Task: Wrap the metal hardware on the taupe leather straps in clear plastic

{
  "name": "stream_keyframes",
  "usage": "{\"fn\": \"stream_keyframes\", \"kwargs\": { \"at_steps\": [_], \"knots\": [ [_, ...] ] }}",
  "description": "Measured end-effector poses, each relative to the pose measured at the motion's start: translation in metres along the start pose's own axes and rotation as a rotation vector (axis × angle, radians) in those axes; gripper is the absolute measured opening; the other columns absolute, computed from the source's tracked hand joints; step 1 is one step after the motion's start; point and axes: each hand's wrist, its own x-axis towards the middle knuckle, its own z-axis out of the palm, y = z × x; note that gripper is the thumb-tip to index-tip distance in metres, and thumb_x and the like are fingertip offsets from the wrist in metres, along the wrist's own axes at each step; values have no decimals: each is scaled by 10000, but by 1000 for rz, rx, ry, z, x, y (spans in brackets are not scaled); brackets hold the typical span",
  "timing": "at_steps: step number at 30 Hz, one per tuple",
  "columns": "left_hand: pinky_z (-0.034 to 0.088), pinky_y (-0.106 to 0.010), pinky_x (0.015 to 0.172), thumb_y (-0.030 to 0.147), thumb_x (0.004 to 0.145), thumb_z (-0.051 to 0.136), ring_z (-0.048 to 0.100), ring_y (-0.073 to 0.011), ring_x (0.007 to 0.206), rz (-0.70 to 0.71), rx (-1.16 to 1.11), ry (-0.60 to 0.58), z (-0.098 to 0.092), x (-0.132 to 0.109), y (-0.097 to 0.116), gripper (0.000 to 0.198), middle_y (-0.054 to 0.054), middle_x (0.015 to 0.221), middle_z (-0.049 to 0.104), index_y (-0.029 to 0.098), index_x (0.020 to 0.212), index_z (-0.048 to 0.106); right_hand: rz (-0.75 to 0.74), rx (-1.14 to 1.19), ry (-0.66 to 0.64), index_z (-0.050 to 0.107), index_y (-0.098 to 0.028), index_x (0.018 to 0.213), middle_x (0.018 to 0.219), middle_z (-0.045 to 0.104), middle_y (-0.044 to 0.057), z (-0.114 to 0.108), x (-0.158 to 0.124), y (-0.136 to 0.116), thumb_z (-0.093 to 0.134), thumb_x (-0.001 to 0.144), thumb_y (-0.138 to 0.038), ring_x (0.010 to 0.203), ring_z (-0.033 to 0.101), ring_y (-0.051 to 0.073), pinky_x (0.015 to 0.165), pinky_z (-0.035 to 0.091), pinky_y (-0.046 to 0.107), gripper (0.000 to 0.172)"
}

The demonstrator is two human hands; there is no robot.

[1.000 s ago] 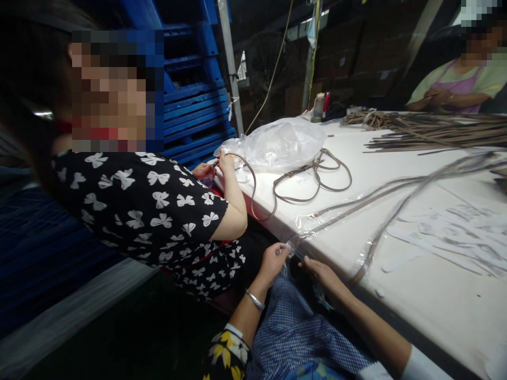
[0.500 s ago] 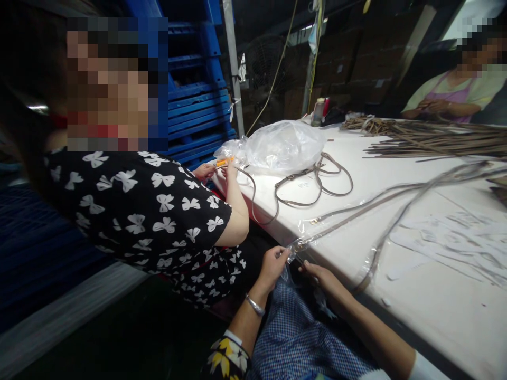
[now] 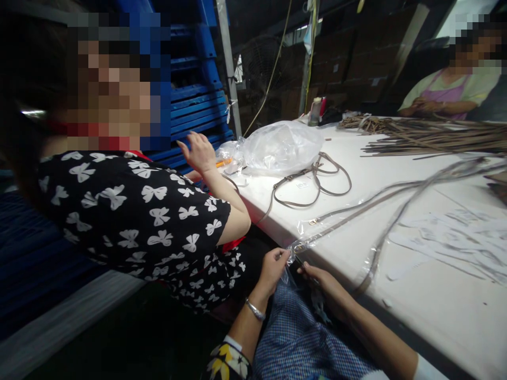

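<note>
At the table's near edge, my left hand [image 3: 274,268] pinches the end of a clear plastic sleeve [image 3: 288,273]. Inside the sleeve lies a thin taupe strap [image 3: 336,228], its metal clasp [image 3: 300,247] just beyond my fingertips. Close by on the right, my right hand [image 3: 319,278] is closed around a thin dark tool [image 3: 299,260], whose kind I cannot make out. Its tip is near the sleeve end. Another sleeved strap [image 3: 376,253] crosses the table and hangs over the edge.
On my left sits a co-worker [image 3: 150,211], one hand raised. The white table [image 3: 447,295] bears a loose strap [image 3: 293,203], a plastic bag [image 3: 283,148], paper labels [image 3: 455,243] and a strap pile [image 3: 435,138]. Another person [image 3: 447,97] sits across. Blue pallets [image 3: 198,113] stand behind.
The co-worker's hand has risen off the strap, which has dropped lower at the table's corner. My own hands stay almost where they were, and the view has shifted slightly.
</note>
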Motion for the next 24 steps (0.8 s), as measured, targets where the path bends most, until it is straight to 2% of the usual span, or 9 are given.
{"fn": "stream_keyframes", "kwargs": {
  "at_steps": [3, 8, 16, 24],
  "knots": [
    [340, -199, 528, 466, 785, 657, 463, -91, 559, 10, 9, -7, 0, 0, -1, 337, 4, 632, 558, 132, 738, 673, 7, 34, -25, 715, -163, 825, 693, 591, 19, 2, 4, 0, 600, 798, -587, 645, 519, 161, 616, 373, 281, 440],
    [335, -198, 525, 466, 798, 641, 457, -93, 564, 30, 15, -3, -1, 1, 1, 338, 6, 638, 555, 130, 775, 677, 27, 48, -47, 717, -148, 826, 687, 561, 9, 1, 3, 2, 590, 833, -539, 625, 483, 140, 600, 345, 268, 412],
    [314, -198, 503, 478, 793, 645, 437, -85, 528, 20, -1, -33, 0, -1, 3, 354, 16, 592, 528, 127, 750, 668, 56, 94, -88, 711, -168, 853, 723, 550, 4, 0, 2, -4, 576, 854, -536, 624, 453, 134, 589, 321, 266, 392],
    [324, -200, 512, 518, 776, 654, 441, -82, 527, 19, -38, -20, -2, 1, 3, 385, 22, 597, 524, 134, 765, 666, 98, 102, -119, 700, -166, 830, 674, 520, 0, 2, -1, -5, 584, 841, -555, 563, 399, 124, 529, 269, 265, 406]
  ]
}}
